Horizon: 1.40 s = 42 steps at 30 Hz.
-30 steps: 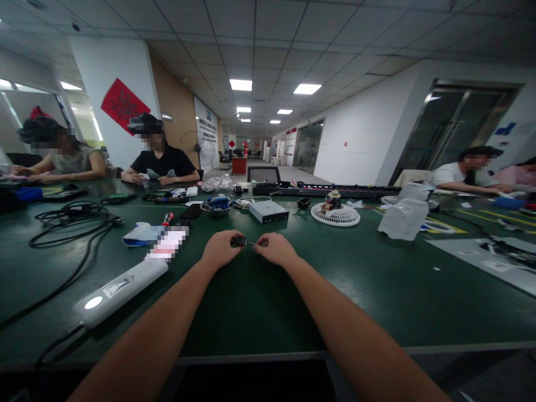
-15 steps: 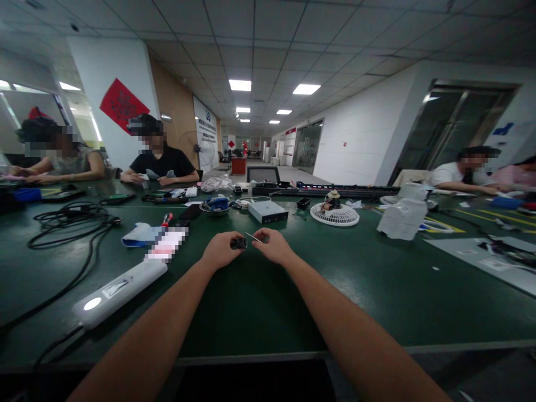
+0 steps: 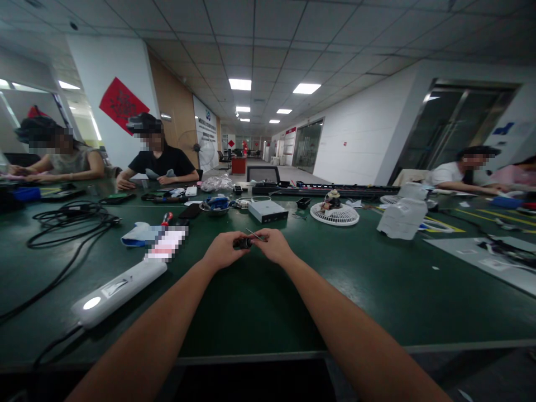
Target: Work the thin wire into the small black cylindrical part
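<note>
My left hand (image 3: 224,250) is closed round a small black cylindrical piece (image 3: 242,243), which looks like a short handle. In my right hand (image 3: 273,245) a thin metal rod (image 3: 253,233) is pinched, its free end slanting up and to the left. The two hands meet above the green table (image 3: 259,312), and the right fingertips are at the end of the black piece. Whether they touch it I cannot tell. Just beyond the hands lies a silver-grey box-shaped drive (image 3: 268,211).
A white power strip (image 3: 121,293) with a phone (image 3: 170,244) at its end lies left, beside a coiled black cable (image 3: 75,215). A red-handled tool (image 3: 167,218), a bowl (image 3: 215,206), a white fan grille (image 3: 335,216) and a white plastic housing (image 3: 402,215) stand farther off. Other people sit around.
My hands have come closer together, so the right fingertips and the rod are now at the black piece's end. A person across the table has shifted a hand left.
</note>
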Available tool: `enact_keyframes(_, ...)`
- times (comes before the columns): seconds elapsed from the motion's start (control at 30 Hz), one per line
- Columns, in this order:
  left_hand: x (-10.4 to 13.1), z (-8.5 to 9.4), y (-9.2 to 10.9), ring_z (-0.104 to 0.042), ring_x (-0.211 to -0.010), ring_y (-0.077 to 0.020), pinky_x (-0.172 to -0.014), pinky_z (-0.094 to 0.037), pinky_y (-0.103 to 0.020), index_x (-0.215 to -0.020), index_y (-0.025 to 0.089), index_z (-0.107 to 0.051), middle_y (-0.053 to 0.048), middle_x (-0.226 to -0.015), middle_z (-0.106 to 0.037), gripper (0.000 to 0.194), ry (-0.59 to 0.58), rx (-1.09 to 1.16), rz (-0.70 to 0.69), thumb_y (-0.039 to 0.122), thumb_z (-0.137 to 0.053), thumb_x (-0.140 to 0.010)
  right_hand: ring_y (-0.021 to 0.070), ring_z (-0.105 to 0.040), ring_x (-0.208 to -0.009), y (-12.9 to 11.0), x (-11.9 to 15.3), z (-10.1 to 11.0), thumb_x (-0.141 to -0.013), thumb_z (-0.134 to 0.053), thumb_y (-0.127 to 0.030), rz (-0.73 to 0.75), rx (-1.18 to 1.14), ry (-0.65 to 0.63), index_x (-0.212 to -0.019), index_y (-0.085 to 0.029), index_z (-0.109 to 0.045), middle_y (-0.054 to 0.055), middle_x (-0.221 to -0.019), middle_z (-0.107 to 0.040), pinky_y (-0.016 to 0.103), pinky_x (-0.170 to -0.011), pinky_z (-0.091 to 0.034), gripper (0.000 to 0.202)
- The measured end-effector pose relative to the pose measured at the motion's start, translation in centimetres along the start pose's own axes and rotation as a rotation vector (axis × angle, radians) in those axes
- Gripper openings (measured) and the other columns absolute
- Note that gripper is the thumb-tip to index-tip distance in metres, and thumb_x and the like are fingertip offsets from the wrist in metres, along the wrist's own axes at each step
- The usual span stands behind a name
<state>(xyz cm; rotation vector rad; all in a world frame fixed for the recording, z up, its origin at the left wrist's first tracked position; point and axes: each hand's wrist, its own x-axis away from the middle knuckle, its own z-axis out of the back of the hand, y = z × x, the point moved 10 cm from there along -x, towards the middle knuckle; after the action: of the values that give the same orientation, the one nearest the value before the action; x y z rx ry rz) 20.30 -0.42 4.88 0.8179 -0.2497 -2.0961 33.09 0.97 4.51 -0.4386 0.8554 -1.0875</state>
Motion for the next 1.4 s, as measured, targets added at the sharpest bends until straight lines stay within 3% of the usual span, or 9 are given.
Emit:
enact_keyframes(0.4, 0.1, 0.5, 1.5, -0.066, -0.093, -0.0202, -0.089, -0.050, -0.033, -0.102, 0.023, -0.070, -0.002, -0.100, -0.073, 0.029, 0.010, 0.013, -0.063, 0.025, -0.071, -0.073, 0.0138, -0.057, -0.068, 0.8, 0.1, 0.1, -0.070, -0.075, -0.037, -0.048, 0.058, -0.008, -0.082, -0.019, -0.074, 0.000, -0.075, -0.069, 0.024, -0.062, -0.040, 0.021)
enact_keyframes(0.63, 0.3, 0.1, 1.7, -0.066, -0.089, -0.0191, -0.084, -0.051, -0.030, -0.105, 0.025, -0.070, -0.001, -0.098, -0.073, 0.034, -0.044, 0.041, -0.091, 0.026, -0.073, -0.071, 0.0141, -0.059, -0.071, 1.2, -0.1, -0.9, -0.072, -0.071, -0.027, -0.001, 0.018, -0.085, -0.077, -0.018, -0.073, -0.001, -0.072, -0.068, 0.023, -0.065, -0.041, 0.011)
enact_keyframes(0.77, 0.3, 0.0, 1.8, -0.066, -0.090, -0.0190, -0.083, -0.050, -0.030, -0.105, 0.024, -0.069, -0.001, -0.099, -0.072, 0.033, -0.008, 0.019, -0.121, 0.026, -0.073, -0.072, 0.0146, -0.060, -0.073, 1.6, -0.1, -1.0, -0.072, -0.070, -0.029, -0.028, -0.017, -0.072, -0.076, -0.016, -0.070, 0.000, -0.075, -0.068, 0.023, -0.065, -0.042, 0.014)
enact_keyframes(0.93, 0.2, 0.1, 1.7, -0.064, -0.091, -0.0218, -0.086, -0.047, -0.034, -0.102, 0.022, -0.066, -0.003, -0.100, -0.071, 0.027, 0.073, -0.088, -0.075, 0.025, -0.068, -0.076, 0.0125, -0.060, -0.065, 2.0, 0.1, -2.1, -0.082, -0.058, -0.032, -0.083, -0.067, -0.080, -0.093, -0.016, -0.067, 0.000, -0.074, -0.068, 0.021, -0.058, -0.042, 0.022)
enact_keyframes(1.07, -0.3, -0.2, 0.3, -0.063, -0.092, -0.0232, -0.082, -0.048, -0.034, -0.101, 0.021, -0.059, -0.006, -0.100, -0.067, 0.024, 0.096, -0.121, 0.020, 0.028, -0.063, -0.079, 0.0130, -0.055, -0.057, 3.3, -0.7, -1.1, -0.091, -0.045, -0.041, -0.123, -0.023, -0.051, -0.114, -0.018, -0.062, 0.000, -0.070, -0.065, 0.023, -0.054, -0.041, 0.037)
enact_keyframes(1.17, -1.3, -1.0, -1.8, -0.063, -0.092, -0.0234, -0.079, -0.048, -0.033, -0.100, 0.020, -0.053, -0.008, -0.103, -0.065, 0.024, 0.058, -0.150, 0.147, 0.027, -0.063, -0.078, 0.0145, -0.059, -0.070, 4.4, -1.7, -0.2, -0.091, -0.046, -0.033, -0.119, 0.035, -0.088, -0.110, -0.021, -0.068, 0.002, -0.086, -0.069, 0.025, -0.064, -0.043, 0.031)
enact_keyframes(1.27, -2.1, -2.1, -3.9, -0.064, -0.084, -0.0236, -0.071, -0.047, -0.033, -0.102, 0.020, -0.048, -0.007, -0.095, -0.065, 0.027, -0.018, -0.247, 0.344, 0.024, -0.059, -0.078, 0.0155, -0.059, -0.065, 5.0, -1.6, -0.6, -0.088, -0.054, -0.032, -0.105, 0.075, -0.227, -0.108, -0.024, -0.073, 0.001, -0.080, -0.071, 0.027, -0.063, -0.043, 0.028)
enact_keyframes(1.33, -2.6, -3.1, -3.8, -0.065, -0.079, -0.0251, -0.068, -0.046, -0.034, -0.104, 0.020, -0.045, -0.007, -0.088, -0.066, 0.030, -0.104, -0.307, 0.376, 0.024, -0.057, -0.077, 0.0170, -0.062, -0.075, 4.0, -0.9, -1.0, -0.090, -0.050, -0.033, 0.000, 0.169, -0.299, -0.111, -0.026, -0.072, 0.002, -0.089, -0.073, 0.028, -0.069, -0.044, 0.031)
enact_keyframes(1.4, -3.1, -4.4, -2.4, -0.065, -0.077, -0.0234, -0.066, -0.045, -0.032, -0.104, 0.021, -0.045, -0.005, -0.087, -0.067, 0.031, -0.201, -0.304, 0.288, 0.023, -0.056, -0.076, 0.0176, -0.063, -0.082, 3.0, 0.2, -0.7, -0.092, -0.048, -0.032, 0.068, 0.251, -0.282, -0.113, -0.028, -0.071, 0.003, -0.095, -0.073, 0.028, -0.072, -0.043, 0.031)
